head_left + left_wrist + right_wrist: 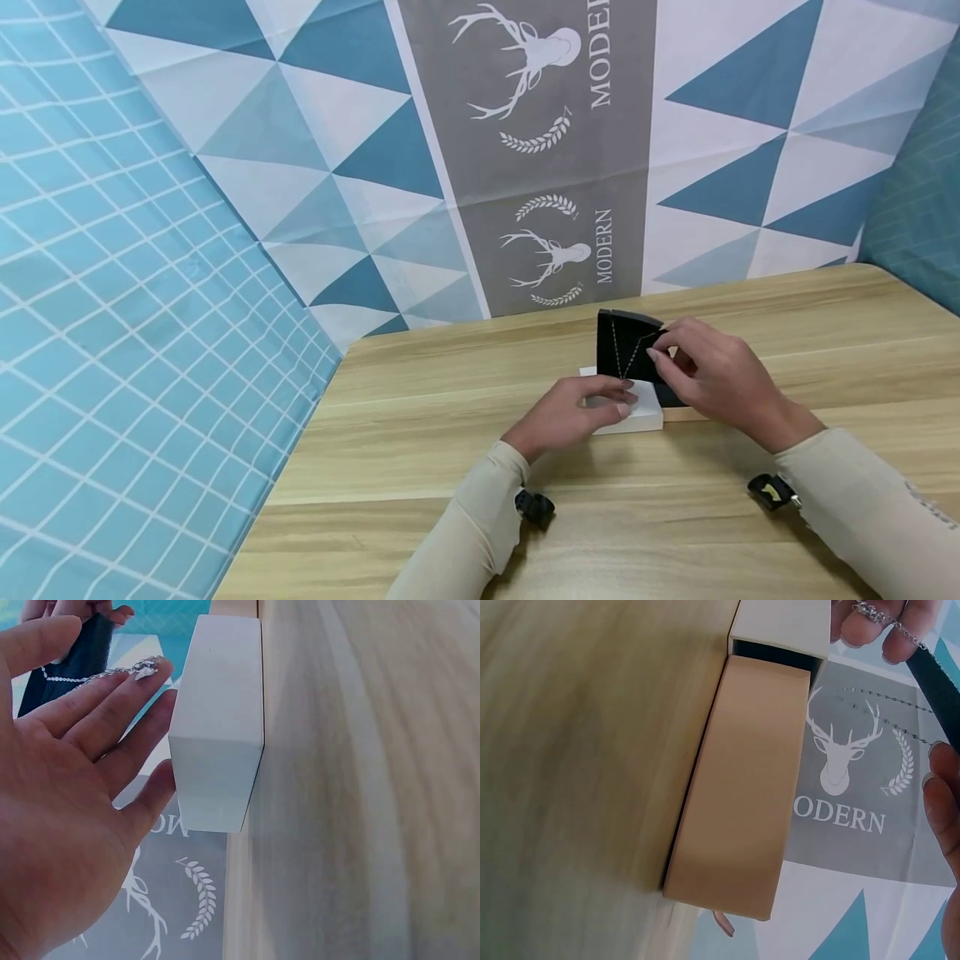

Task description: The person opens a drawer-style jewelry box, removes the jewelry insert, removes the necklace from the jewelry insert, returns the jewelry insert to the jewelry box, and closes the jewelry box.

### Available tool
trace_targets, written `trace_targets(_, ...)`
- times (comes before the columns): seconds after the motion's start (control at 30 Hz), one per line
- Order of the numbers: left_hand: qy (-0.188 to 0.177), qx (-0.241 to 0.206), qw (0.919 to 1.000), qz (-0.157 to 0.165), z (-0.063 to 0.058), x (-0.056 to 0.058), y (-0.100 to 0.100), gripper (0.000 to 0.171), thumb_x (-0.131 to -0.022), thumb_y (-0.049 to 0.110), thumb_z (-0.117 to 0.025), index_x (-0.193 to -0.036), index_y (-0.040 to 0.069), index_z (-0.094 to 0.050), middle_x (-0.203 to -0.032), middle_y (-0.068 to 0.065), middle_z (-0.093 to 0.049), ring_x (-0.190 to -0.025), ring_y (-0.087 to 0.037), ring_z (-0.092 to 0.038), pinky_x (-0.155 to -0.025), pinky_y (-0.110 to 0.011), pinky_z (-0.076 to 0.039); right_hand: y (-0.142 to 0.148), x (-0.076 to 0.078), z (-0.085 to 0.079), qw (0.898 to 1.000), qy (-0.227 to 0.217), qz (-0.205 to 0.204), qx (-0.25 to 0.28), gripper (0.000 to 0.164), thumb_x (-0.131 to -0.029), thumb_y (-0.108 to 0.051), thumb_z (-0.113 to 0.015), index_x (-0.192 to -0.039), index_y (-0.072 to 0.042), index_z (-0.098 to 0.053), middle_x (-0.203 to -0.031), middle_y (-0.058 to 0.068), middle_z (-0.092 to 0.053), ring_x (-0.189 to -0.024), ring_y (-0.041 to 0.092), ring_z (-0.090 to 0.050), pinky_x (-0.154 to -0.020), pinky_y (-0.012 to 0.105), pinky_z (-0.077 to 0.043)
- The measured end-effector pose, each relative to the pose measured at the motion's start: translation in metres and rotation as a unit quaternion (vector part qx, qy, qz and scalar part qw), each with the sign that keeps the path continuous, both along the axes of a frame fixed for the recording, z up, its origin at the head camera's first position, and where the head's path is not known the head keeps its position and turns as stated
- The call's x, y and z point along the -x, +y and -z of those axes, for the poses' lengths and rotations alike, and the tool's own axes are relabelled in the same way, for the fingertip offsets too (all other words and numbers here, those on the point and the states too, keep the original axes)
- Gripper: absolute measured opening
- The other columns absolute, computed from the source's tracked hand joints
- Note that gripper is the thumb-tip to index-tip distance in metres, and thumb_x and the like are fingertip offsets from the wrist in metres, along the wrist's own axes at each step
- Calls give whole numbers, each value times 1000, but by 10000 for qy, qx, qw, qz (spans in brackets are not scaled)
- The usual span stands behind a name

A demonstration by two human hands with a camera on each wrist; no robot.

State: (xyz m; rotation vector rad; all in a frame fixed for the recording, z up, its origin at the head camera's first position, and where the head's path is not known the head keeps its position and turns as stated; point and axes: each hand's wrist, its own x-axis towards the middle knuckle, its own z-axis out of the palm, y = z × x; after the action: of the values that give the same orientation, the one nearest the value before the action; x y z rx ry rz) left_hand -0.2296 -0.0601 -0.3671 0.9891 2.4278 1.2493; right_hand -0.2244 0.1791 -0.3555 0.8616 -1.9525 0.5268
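Observation:
A thin silver necklace [628, 362] is strung on a flat black jewelry card [624, 342] that stands upright above a white box. My right hand [712, 371] pinches the card near its right edge, where one strand of the chain runs up to the fingers. My left hand [573, 412] reaches over the white box sleeve [633, 417] with fingers extended. In the left wrist view, the bunched lower part of the chain [146, 669] lies across the left fingertips, with the thumb apart.
A tan drawer [739, 787] sticks out of the white sleeve, with a small ribbon tab [724, 924] at its end. Both rest on the wooden table [420, 442]. Behind the table hangs a patterned cloth [562, 208] with deer prints.

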Motion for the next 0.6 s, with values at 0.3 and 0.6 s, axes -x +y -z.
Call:
trace_targets(0.3, -232, -258, 9994, 86, -3, 0, -1, 41, -100, 44, -60, -130, 17, -68, -115, 16, -68, -112, 0, -58, -94, -24, -46, 0, 2, 1, 10000, 57, -77, 11, 41, -104, -40, -48, -91, -6, -67, -82, 2, -61, -61, 7, -50, -50, 23, -45)
trace_targets(0.6, -666, -702, 9944, 429, -7, 0, 1, 34, -102, 34, -57, -119, 10, -74, -118, 11, -70, -118, -1, -58, -99, -23, -44, 0, 2, 3, 9999, 63, -126, 3, 41, -105, -39, -47, -90, -6, -66, -81, 1, -59, -61, 5, -48, -50, 23, -43)
